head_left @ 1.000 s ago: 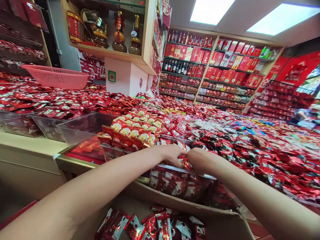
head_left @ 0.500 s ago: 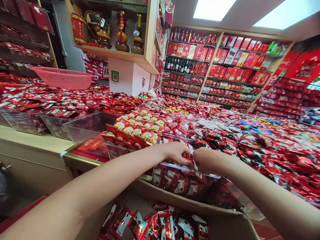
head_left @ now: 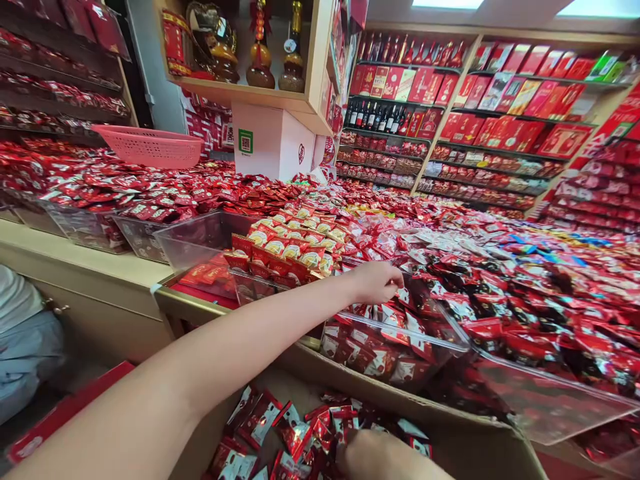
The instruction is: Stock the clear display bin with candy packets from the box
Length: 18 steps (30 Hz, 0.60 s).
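Shiny packets (head_left: 260, 423) lie in box (head_left: 480, 447) and bin (head_left: 405, 327)

The packets in the box are glossy red with white panels, and dark red, roundish marks sit on the white. Their ends are flat seals, and the foil creases and throws bright glints. They lie loose at many angles, some face up, some on edge or overlapping. Packets in the same red and white sit in the clear bin just beyond the box's cardboard edge; through its front wall they look duller, pressed together and tilted.

The left hand (head_left: 377, 283) is over the bin, its fingers bent downward; whether they grip a packet cannot be told. The right hand (head_left: 383, 457) is down among the packets in the box, blurred, its fingers hidden, so its grip cannot be told either.

Left of the bin, red-and-gold packs (head_left: 295, 247) stand in neat rows. To its right spreads a heap of red packs (head_left: 530, 327) with black and white parts.
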Each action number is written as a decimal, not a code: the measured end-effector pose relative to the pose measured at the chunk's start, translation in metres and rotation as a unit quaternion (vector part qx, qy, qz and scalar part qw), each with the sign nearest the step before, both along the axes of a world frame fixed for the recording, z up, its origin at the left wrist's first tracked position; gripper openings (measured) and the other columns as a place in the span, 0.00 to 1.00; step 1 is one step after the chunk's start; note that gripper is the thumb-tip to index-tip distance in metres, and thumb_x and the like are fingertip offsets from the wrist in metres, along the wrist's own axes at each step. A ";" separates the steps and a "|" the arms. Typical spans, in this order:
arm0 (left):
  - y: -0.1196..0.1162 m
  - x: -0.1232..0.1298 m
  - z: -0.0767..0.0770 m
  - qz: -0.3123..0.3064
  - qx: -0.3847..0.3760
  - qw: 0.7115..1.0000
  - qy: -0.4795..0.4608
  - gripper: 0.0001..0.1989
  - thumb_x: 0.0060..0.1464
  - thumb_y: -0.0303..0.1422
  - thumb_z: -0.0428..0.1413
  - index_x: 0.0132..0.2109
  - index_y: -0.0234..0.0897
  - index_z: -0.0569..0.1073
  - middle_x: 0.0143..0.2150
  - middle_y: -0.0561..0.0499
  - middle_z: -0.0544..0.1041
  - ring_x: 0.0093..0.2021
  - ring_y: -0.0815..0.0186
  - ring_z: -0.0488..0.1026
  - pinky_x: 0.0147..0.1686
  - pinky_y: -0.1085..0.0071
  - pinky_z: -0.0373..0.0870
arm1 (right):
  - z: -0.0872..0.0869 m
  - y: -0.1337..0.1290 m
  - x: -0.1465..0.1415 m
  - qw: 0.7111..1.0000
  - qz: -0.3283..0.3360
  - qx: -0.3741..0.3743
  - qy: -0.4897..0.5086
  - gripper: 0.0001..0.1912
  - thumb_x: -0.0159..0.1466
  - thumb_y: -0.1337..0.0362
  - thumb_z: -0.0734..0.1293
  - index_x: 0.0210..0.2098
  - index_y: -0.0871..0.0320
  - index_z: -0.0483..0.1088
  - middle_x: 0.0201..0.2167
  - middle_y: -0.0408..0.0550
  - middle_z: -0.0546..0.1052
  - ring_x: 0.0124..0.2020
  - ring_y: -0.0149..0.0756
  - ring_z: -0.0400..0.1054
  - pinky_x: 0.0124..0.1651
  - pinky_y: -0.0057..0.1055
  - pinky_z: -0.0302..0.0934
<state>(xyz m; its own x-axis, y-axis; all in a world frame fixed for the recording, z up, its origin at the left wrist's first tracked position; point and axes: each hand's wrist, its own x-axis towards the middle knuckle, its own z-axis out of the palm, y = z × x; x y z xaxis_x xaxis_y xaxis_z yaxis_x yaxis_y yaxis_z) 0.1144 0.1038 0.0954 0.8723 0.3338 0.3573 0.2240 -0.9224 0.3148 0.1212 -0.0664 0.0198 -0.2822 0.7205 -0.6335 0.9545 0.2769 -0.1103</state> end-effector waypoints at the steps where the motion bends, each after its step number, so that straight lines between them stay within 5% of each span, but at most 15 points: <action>1: -0.001 -0.001 0.001 0.001 0.001 1.000 -0.022 0.11 0.45 0.23 0.48 0.35 0.34 0.73 0.34 0.50 0.75 0.36 0.68 0.70 0.36 0.74 0.64 | -0.017 0.004 -0.001 1.000 -0.013 0.002 0.001 0.15 0.53 0.75 0.61 0.38 0.63 0.73 0.35 0.60 0.77 0.38 0.49 0.71 0.37 0.36 0.67; 6: -0.005 -0.005 0.006 0.001 0.002 0.989 -0.145 0.09 0.47 0.23 0.48 0.34 0.33 0.72 0.31 0.51 0.74 0.31 0.71 0.69 0.33 0.75 0.65 | -0.058 0.015 0.002 0.998 -0.042 0.024 0.040 0.28 0.48 0.72 0.67 0.49 0.67 0.65 0.49 0.66 0.68 0.43 0.54 0.68 0.44 0.39 0.64; 12: -0.010 -0.015 0.027 0.025 -0.001 0.953 -0.301 0.09 0.54 0.29 0.46 0.40 0.32 0.67 0.33 0.50 0.70 0.24 0.75 0.62 0.24 0.76 0.63 | -0.066 0.009 0.004 0.996 -0.069 -0.006 0.064 0.19 0.54 0.73 0.58 0.43 0.58 0.71 0.36 0.54 0.77 0.36 0.44 0.72 0.33 0.32 0.66; 15: -0.034 -0.039 0.036 -0.025 0.004 0.919 -0.394 0.09 0.55 0.30 0.46 0.43 0.34 0.65 0.29 0.53 0.66 0.22 0.75 0.59 0.21 0.77 0.60 | -0.068 0.007 -0.001 0.993 -0.081 0.012 0.085 0.19 0.53 0.72 0.59 0.44 0.55 0.70 0.39 0.52 0.76 0.37 0.43 0.72 0.33 0.31 0.65; 18: -0.065 -0.078 0.026 -0.061 0.062 0.917 -0.389 0.09 0.51 0.25 0.49 0.41 0.36 0.65 0.29 0.53 0.67 0.26 0.74 0.63 0.24 0.76 0.63 | -0.055 0.006 -0.003 0.991 -0.081 0.020 0.106 0.17 0.51 0.75 0.61 0.37 0.59 0.73 0.34 0.53 0.78 0.34 0.44 0.72 0.32 0.31 0.64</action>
<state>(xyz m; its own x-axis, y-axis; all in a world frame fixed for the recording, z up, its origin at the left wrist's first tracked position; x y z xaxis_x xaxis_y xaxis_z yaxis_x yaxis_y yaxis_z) 0.0363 0.0392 0.1215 0.3660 0.1649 0.9159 -0.1316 -0.9651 0.2263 0.1177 -0.0602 -0.0354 -0.2854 0.7907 -0.5416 0.9432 0.1313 -0.3053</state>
